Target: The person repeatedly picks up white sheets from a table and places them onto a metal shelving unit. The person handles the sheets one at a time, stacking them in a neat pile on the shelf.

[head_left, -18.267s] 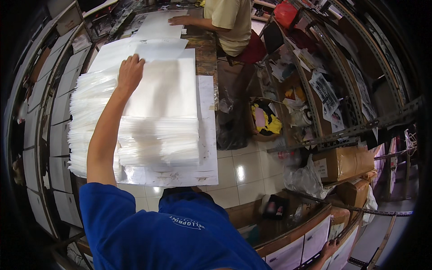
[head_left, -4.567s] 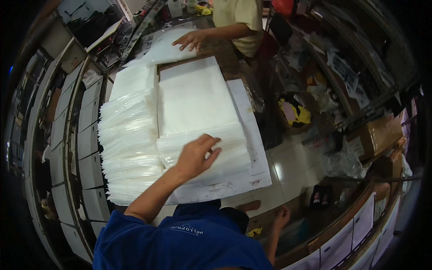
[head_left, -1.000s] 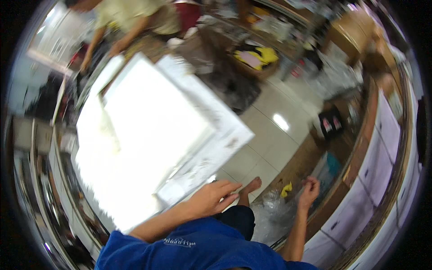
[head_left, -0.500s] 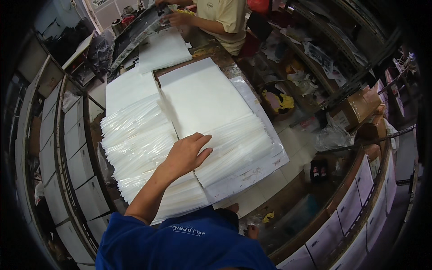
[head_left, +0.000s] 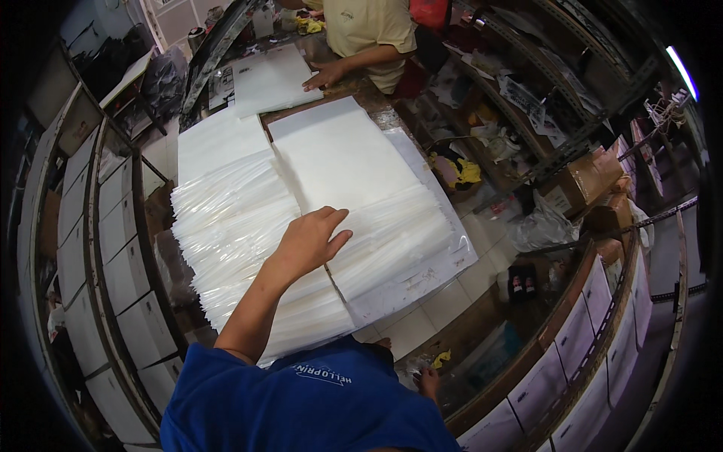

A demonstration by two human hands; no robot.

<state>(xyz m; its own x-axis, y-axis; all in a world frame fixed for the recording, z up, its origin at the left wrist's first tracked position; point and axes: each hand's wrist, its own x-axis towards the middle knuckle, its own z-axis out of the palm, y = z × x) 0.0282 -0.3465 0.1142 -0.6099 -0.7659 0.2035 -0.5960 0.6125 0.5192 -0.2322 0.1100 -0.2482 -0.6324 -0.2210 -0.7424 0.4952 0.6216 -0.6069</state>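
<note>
Apparently between handling steps, the left hand (head_left: 307, 242), thumb spread and empty, has a white stack (head_left: 233, 207) on either side; lifting sheets would call for pinching. The right hand's (head_left: 428, 383) hold is unclear.

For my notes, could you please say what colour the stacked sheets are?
The stacked sheets are white; the head view shows them best.

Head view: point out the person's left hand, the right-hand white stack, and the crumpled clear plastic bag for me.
Left hand (head_left: 307, 242): head view, on the back of the hand.
Right-hand white stack (head_left: 343, 154): head view, on its flat top.
Clear plastic bag (head_left: 539, 228): head view, on its crumpled middle.
</note>
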